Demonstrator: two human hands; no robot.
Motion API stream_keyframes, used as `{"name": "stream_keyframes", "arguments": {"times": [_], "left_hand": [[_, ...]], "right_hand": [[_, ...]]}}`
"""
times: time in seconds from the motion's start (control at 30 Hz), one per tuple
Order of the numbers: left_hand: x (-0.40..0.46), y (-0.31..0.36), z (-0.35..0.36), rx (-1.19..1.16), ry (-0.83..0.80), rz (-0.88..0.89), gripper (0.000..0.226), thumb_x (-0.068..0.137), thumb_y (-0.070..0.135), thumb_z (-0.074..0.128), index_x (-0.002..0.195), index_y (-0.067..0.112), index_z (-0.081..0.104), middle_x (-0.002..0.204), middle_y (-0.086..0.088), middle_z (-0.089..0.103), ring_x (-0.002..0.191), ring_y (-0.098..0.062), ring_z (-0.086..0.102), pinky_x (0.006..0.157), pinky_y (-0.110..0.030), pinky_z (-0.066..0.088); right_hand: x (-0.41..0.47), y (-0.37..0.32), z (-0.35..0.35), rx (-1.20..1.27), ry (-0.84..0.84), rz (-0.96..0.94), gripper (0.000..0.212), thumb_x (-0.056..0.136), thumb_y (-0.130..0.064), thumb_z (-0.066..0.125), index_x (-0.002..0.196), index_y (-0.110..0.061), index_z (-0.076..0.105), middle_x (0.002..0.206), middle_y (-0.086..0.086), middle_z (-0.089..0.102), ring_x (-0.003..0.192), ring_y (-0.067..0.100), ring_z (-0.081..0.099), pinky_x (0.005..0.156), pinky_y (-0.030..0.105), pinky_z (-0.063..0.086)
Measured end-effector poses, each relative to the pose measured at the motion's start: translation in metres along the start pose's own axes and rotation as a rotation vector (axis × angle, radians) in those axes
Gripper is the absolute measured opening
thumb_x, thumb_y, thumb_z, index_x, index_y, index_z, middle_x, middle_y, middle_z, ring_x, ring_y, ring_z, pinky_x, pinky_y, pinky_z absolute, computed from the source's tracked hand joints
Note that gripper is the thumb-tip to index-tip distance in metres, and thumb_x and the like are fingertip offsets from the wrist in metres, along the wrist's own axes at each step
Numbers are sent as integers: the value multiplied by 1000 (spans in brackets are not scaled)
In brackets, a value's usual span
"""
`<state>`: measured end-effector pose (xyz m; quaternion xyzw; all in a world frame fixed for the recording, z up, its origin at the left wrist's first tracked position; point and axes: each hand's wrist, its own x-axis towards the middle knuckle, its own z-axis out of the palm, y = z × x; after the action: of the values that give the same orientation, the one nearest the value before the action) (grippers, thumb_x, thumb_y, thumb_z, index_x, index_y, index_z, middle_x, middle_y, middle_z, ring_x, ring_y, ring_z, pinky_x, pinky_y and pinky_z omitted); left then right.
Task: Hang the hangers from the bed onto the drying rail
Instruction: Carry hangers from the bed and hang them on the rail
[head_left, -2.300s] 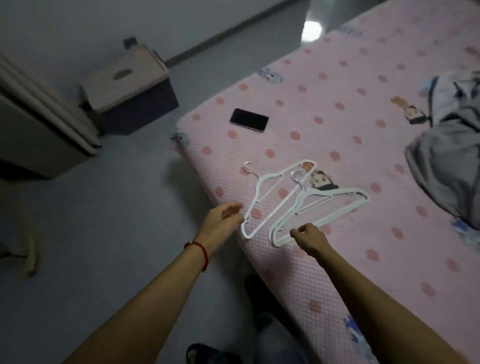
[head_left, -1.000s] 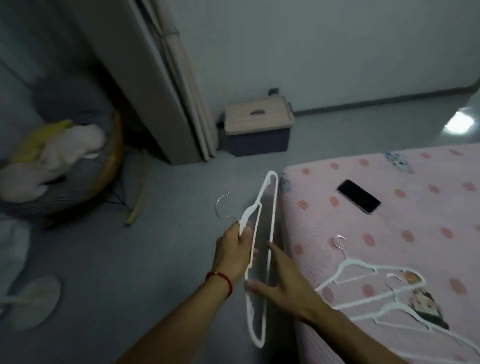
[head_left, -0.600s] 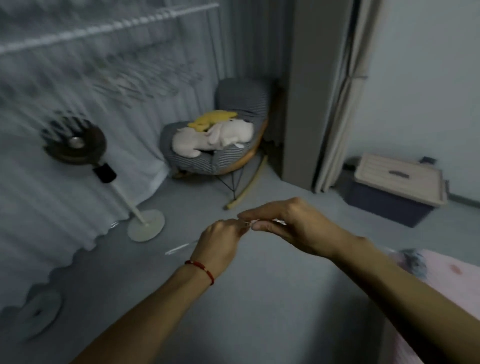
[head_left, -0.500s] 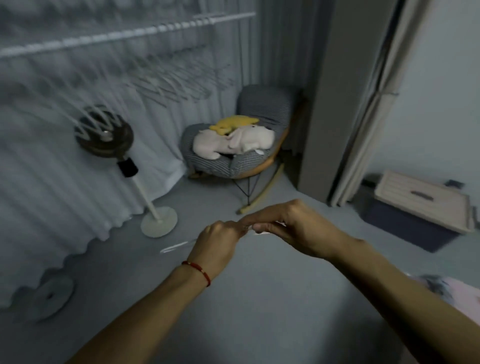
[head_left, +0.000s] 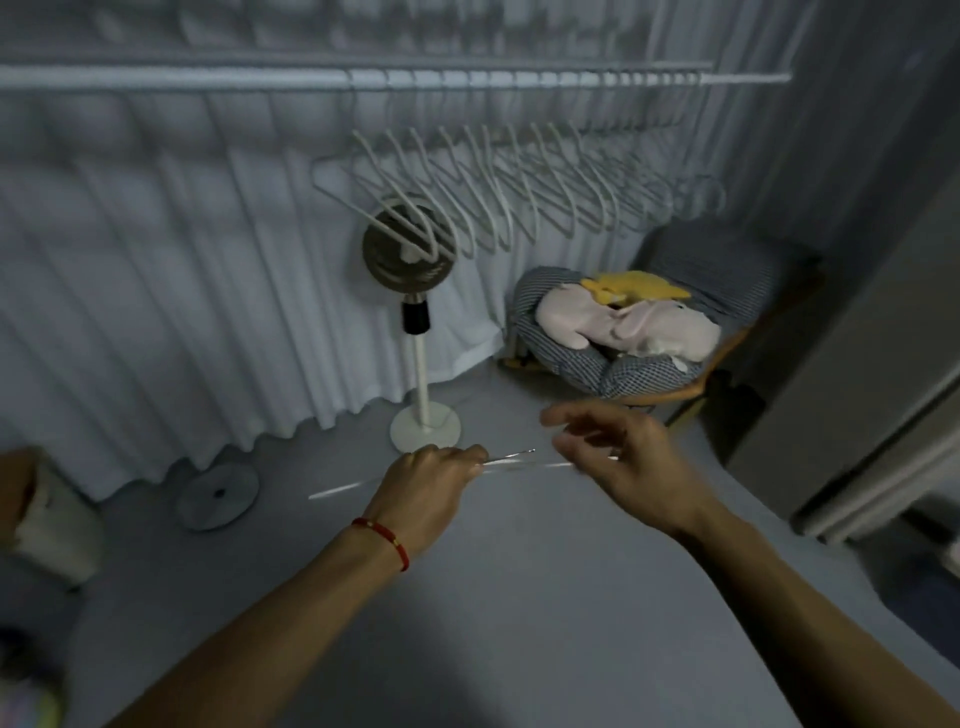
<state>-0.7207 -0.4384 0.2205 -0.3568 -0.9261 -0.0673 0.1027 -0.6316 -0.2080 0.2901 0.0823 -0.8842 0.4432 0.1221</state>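
A white curtain (head_left: 156, 260) filled the far wall, and the rail (head_left: 208, 79) ran left to right across its top, high and far from both hands. Its right stretch carried a packed row of hung hangers (head_left: 519, 192); the left stretch was bare. Below stood a fan (head_left: 410, 254) and, to the right, a chair (head_left: 623, 358) piled with soft things.

Nearer, the left hand (head_left: 431, 483) was clenched around a white hanger (head_left: 509, 462), seen almost edge-on — a thin blurred line, its long axis lying left to right, roughly parallel to the rail. The right hand (head_left: 623, 457) hovered at the hanger's right end, fingers spread and relaxed; blur hid whether they touched it. The hook was too smeared to place. The rail lay up and away from the left grip, so the hanger probably had to be raised and turned upright.
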Motion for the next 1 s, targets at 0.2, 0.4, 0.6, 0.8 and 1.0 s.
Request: {"name": "stream_keyframes", "arguments": {"times": [0.2, 0.4, 0.6, 0.8, 1.0], "left_hand": [[-3, -57, -1, -28, -64, -199, 32, 94, 23, 52, 125, 31, 57, 97, -3, 70, 88, -30, 67, 69, -39, 53], [-5, -92, -21, 192, 88, -245, 37, 77, 23, 38, 97, 26, 69, 67, 1, 69, 49, -19, 64, 39, -24, 48], [-4, -95, -45, 196, 22, -457, 24, 74, 17, 76, 95, 26, 69, 76, 2, 67, 56, -20, 64, 44, -22, 38], [-7, -101, -52, 262, 1, -581, 28, 75, 19, 68, 102, 22, 70, 71, 2, 67, 62, -16, 63, 49, -24, 45], [-4, -136, -38, 109, 22, -720, 29, 93, 27, 59, 121, 20, 63, 96, -7, 70, 83, -24, 68, 68, -28, 53]], "right_hand": [[51, 54, 35, 132, -18, 115, 15, 99, -14, 59, 97, -22, 71, 89, -5, 74, 77, 15, 70, 65, 18, 53], [111, 15, 73, 101, -232, -310, 37, 90, -26, 74, 126, -29, 68, 116, -21, 69, 104, -1, 65, 88, 12, 49], [153, -4, 102, 95, -142, -740, 25, 88, -5, 72, 113, -7, 74, 110, -3, 73, 102, 0, 65, 94, 19, 51], [169, -13, 115, -15, -15, -836, 21, 82, -7, 74, 102, -12, 78, 87, 1, 77, 78, 10, 72, 72, 35, 62], [189, -15, 124, 224, -200, -354, 37, 95, -32, 66, 131, -25, 64, 117, -11, 70, 103, -3, 64, 90, 9, 48]]}}
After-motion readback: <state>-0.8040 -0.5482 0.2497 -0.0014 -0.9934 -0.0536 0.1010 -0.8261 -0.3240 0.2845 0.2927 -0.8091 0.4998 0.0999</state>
